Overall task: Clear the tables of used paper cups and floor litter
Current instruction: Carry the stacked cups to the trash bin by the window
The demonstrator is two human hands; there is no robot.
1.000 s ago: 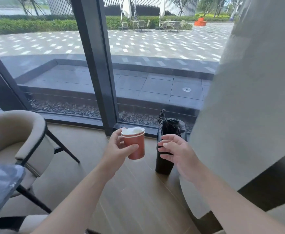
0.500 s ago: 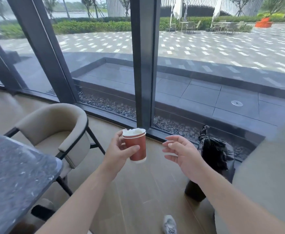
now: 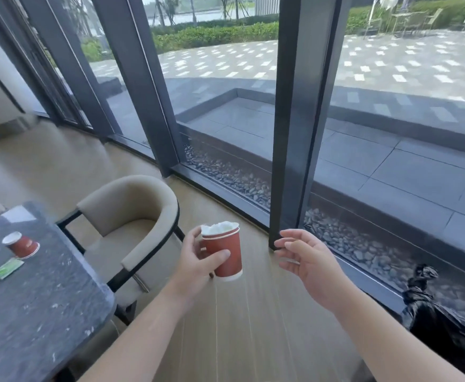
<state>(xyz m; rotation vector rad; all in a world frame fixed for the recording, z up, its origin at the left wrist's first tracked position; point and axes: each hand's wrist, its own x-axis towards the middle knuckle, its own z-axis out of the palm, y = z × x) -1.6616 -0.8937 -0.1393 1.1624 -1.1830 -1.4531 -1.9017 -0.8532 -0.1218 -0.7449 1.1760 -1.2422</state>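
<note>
My left hand (image 3: 198,264) grips a stack of red paper cups (image 3: 224,252) stuffed with crumpled white paper, held upright over the wooden floor. My right hand (image 3: 307,260) hovers just right of the cups, fingers spread and empty. On the dark stone table (image 3: 32,312) at the lower left, another red paper cup (image 3: 21,245) lies on its side. A small green packet (image 3: 7,268) rests just below that cup. A black bin with a black bag (image 3: 443,323) stands on the floor at the far right.
A beige armchair (image 3: 132,232) with a dark frame stands between the table and the window wall. Dark window posts (image 3: 294,133) and glass run across the back, with a pebble strip outside. Wooden floor (image 3: 253,326) lies below my hands.
The view has swung left: the table with its fallen cup and green packet came into sight, and the black bin slid to the right edge. My hands kept their pose.
</note>
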